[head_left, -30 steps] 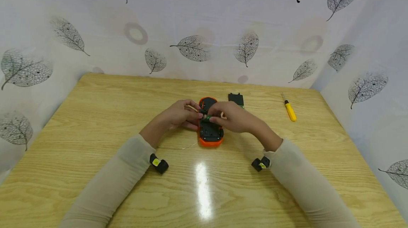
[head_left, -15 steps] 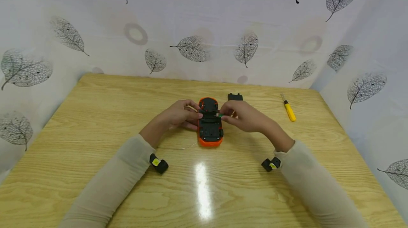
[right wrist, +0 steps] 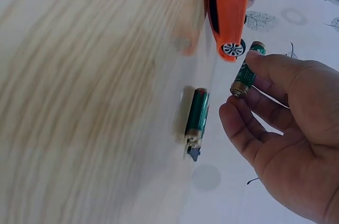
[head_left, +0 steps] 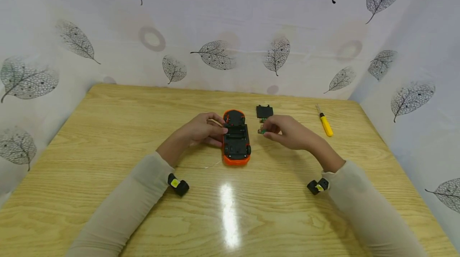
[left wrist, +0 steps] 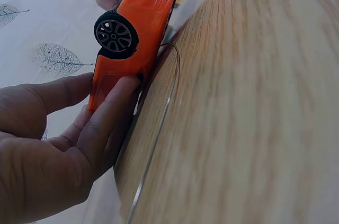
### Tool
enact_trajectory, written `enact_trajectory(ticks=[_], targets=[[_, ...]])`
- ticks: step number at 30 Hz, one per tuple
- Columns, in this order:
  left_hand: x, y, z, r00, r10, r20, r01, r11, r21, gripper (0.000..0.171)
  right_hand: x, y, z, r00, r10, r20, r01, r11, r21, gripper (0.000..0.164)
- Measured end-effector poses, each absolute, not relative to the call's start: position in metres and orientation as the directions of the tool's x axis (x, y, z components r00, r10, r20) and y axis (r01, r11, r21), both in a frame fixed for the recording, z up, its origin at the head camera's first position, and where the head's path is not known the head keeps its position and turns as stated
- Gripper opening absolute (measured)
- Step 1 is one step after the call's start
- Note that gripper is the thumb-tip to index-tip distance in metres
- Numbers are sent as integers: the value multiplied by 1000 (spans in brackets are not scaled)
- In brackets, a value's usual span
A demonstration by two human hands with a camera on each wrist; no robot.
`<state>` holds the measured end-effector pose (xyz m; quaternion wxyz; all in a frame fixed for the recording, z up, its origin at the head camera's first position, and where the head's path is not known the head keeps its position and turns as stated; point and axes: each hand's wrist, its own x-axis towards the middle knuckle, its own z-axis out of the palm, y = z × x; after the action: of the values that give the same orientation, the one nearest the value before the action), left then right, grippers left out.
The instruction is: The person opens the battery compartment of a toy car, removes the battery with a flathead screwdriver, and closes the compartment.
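An orange toy car [head_left: 237, 160] lies upside down on the table, its black underside up and the battery compartment [head_left: 236, 132] uncovered. My left hand [head_left: 205, 130] holds the car by its left side, thumb on the underside and fingers around the body; the left wrist view shows the fingers [left wrist: 108, 118] on the orange shell. To the right of the car, my right hand [head_left: 287, 131] pinches a green battery [right wrist: 248, 73] between thumb and fingers, above the table. Another green battery [right wrist: 197, 112] lies on the table near the black battery cover [head_left: 264, 111].
A yellow-handled screwdriver [head_left: 326, 125] lies at the right of the wooden table [head_left: 143, 217]. A thin wire [left wrist: 159, 134] trails leftward from beside the car. A patterned cloth [head_left: 230, 17] hangs behind the table.
My right hand has lifted the battery out of the car's compartment and carried it right, near the cover. The left hand keeps its hold, and the car stays in place.
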<state>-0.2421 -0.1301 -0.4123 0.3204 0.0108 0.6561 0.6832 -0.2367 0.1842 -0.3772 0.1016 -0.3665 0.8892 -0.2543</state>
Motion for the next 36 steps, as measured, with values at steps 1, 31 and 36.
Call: enact_trajectory(ticks=[1,31,36], targets=[[-242,-130,-412,-795,451,-406,-424,65,903,38,-237,186,-378,-713,-701,4,-599,606,-523,11],[-243,-130,-414,-798,449,-401,-423,55,904,36,-246,200,-396,-762,-641,-91,-542,708,-452,11],[-242,-130,-413,-797,453,-400,-425,50,904,36,-247,199,-398,-759,-645,-88,-547,706,-450,11]])
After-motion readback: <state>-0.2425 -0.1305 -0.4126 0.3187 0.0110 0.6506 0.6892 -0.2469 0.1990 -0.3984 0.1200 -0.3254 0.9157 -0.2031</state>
